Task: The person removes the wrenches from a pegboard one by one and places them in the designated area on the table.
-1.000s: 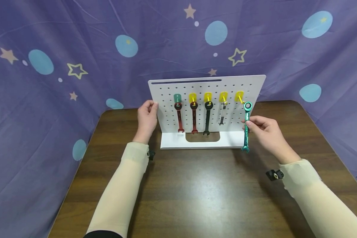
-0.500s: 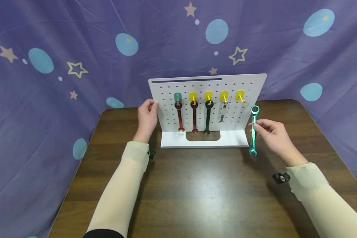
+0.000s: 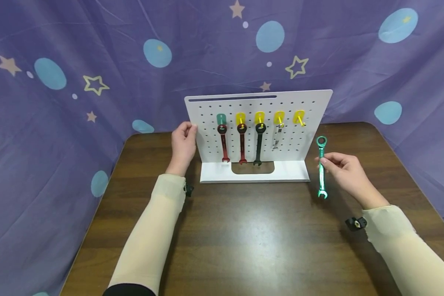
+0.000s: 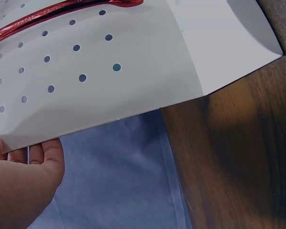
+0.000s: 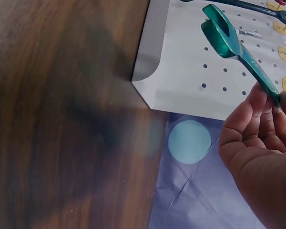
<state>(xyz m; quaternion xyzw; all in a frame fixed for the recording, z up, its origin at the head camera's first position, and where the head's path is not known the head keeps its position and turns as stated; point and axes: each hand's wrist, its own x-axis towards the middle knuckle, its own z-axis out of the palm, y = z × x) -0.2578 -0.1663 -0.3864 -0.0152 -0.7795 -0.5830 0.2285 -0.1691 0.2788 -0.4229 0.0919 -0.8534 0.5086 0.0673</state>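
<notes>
My right hand (image 3: 344, 172) pinches a green combination wrench (image 3: 321, 168) upright, to the right of the white pegboard stand (image 3: 214, 172) and apart from it. Its ring end points up; in the right wrist view the open jaw of the green wrench (image 5: 221, 36) is near the camera. With thumb and fingers, my left hand (image 3: 183, 144) grips the board's left edge; the left wrist view shows the left hand (image 4: 28, 176) on that edge. Two red wrenches (image 3: 224, 146), a black wrench (image 3: 259, 146) and a small silver wrench (image 3: 278, 135) hang from hooks on the board.
The rightmost yellow hook (image 3: 299, 118) on the board bears no wrench. A green hook (image 3: 221, 119) is at the left end of the row. The stand rests on a brown wooden table (image 3: 244, 230), with a purple curtain (image 3: 207, 49) behind.
My right hand has carried the green wrench rightward and slightly down, away from the rightmost yellow hook. The left hand stays on the board's edge.
</notes>
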